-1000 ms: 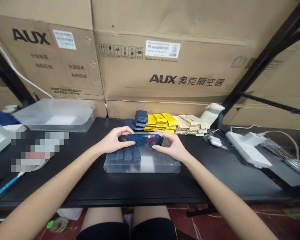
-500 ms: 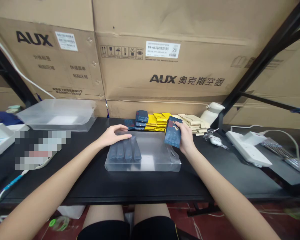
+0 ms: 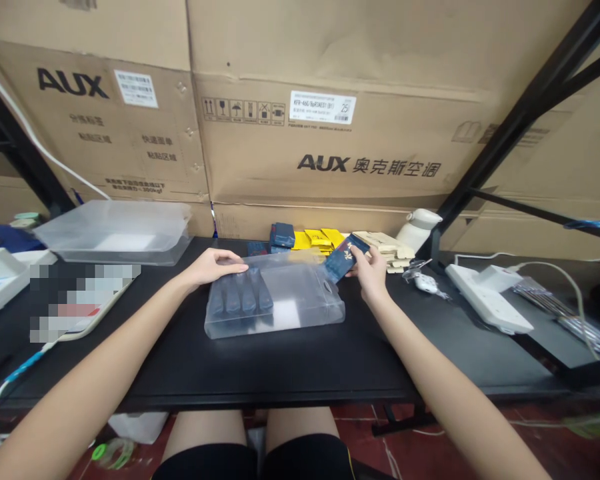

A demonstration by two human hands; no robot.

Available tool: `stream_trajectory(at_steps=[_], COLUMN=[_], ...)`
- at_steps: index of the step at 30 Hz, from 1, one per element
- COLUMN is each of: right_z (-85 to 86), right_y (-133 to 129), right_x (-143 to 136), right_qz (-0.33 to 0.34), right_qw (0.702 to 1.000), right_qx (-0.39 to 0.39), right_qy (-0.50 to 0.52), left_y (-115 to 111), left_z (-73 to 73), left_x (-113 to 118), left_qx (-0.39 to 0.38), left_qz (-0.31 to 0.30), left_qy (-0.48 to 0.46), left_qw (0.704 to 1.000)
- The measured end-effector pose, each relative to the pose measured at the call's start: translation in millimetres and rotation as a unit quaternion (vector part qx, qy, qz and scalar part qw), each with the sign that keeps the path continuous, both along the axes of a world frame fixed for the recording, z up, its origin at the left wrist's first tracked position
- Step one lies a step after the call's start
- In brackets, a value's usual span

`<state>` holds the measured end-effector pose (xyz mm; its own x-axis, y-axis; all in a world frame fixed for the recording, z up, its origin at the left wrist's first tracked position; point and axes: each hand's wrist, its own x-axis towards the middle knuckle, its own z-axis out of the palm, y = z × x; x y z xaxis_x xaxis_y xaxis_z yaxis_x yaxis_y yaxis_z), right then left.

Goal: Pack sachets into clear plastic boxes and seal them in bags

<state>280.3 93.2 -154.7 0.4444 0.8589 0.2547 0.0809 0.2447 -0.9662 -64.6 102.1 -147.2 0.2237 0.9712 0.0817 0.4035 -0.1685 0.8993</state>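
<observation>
A clear plastic box (image 3: pixel 305 310) lies on the black table, turned slightly askew, with several dark blue packets (image 3: pixel 243 293) side by side in its left part. My left hand (image 3: pixel 214 267) grips the box's back left corner, thumb along the top. In my right hand (image 3: pixel 373 273), pinched between thumb and fingers, is another dark blue packet (image 3: pixel 344 260) with gold lettering. It is tilted at the box's right end, beside the cut-out; whether it touches the box I cannot tell.
Behind the box are stacked blue packets (image 3: pixel 283 235), yellow packets (image 3: pixel 325 239) and cream packets (image 3: pixel 380 243). A white bottle (image 3: pixel 417 230), earphone case (image 3: pixel 427 285) and power strip (image 3: pixel 485 300) stand right. Further clear boxes (image 3: pixel 115 223) and a phone (image 3: pixel 80 327) lie left.
The box has turned a little and shifted left, its right end now higher. My right hand has tilted the blue packet and brought it down beside the box's right end.
</observation>
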Motion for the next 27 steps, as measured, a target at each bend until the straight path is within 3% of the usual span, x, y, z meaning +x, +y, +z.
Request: stream_trajectory(at_steps=[5,11,14,27], right_z=[1.9,5.3,5.1,-0.6], right_y=[-3,-2,-2,-11], right_x=[-5,0,0,-6], right_qz=[0.074,0.029,0.040,0.265], right_qw=[0.992,0.991,0.991,0.944], right_qx=[-0.092,-0.086,-0.092,-0.195], right_qy=[0.051,0.094,0.092,-0.032], left_y=[0,2,1,1], left_z=[0.3,-0.5,-0.4,-0.7], left_x=[-2,-4,-4,-3], left_qx=[0.006,-0.003,-0.003,0.010], left_qz=[0.004,-0.001,-0.003,-0.011], left_qy=[0.009,0.016,0.017,0.016], left_qw=[1.000,1.000,1.000,1.000])
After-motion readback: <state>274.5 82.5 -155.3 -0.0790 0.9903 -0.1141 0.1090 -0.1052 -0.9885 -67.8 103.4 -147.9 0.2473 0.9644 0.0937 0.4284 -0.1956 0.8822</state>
